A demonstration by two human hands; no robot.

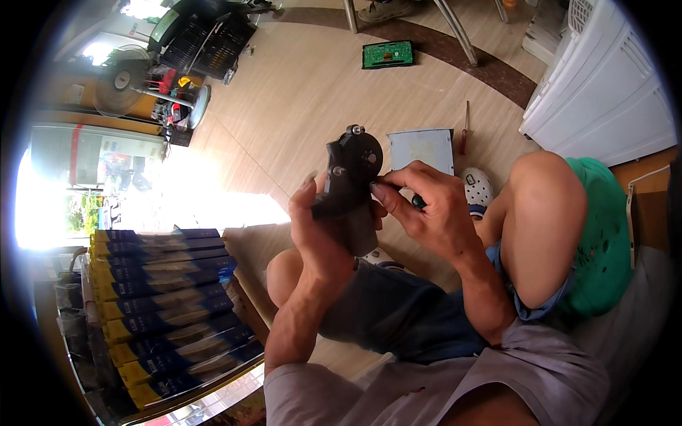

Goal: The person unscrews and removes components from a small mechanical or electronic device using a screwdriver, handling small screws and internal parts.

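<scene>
My left hand (317, 238) is closed round a black housing (349, 167), a motor-like part with a round end and small metal posts, held upright above my lap. The thumb lies along its left side. My right hand (437, 209) is at the housing's right side, thumb and forefinger pinched against it. A dark rounded end (418, 201) shows at the right palm; what the fingers hold is mostly hidden.
On the floor ahead lie a grey flat panel (423, 150), a red-handled screwdriver (464, 138) and a green circuit board (387, 55). Blue and yellow boxes (167, 305) fill a rack at the left. A fan (124, 79) stands far left, a white cabinet (604, 85) at the right.
</scene>
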